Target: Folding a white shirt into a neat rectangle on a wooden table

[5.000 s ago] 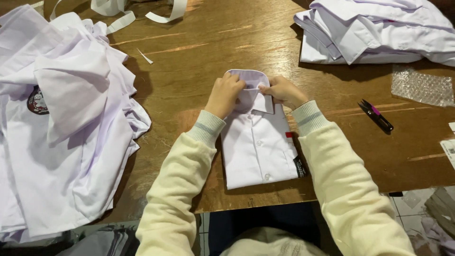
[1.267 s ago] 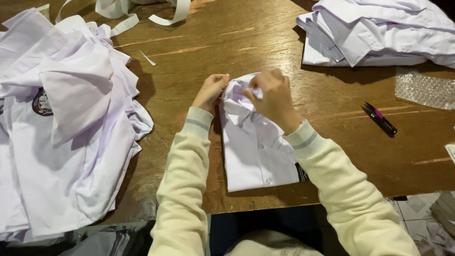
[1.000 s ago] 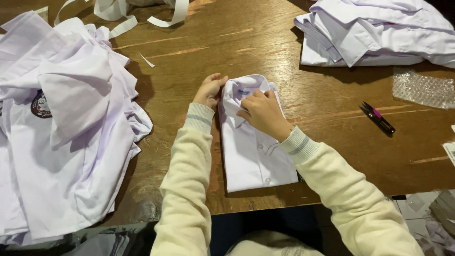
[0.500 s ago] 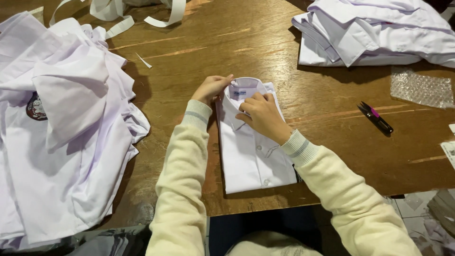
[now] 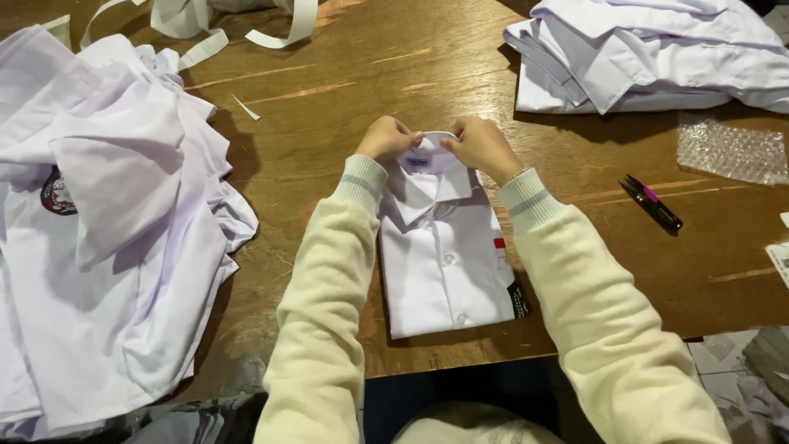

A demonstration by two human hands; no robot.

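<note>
We pinch the collar (image 5: 434, 141) of the folded shirt (image 5: 444, 247) — left hand (image 5: 386, 138) and right hand (image 5: 481, 146) both closed on it — on the table (image 5: 345, 107).

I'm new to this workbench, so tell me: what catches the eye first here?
A folded white shirt lies at the table's near edge, both hands, left hand and right hand, pinching its collar. A big heap of loose white shirts fills the left side; a neater stack sits far right.
</note>
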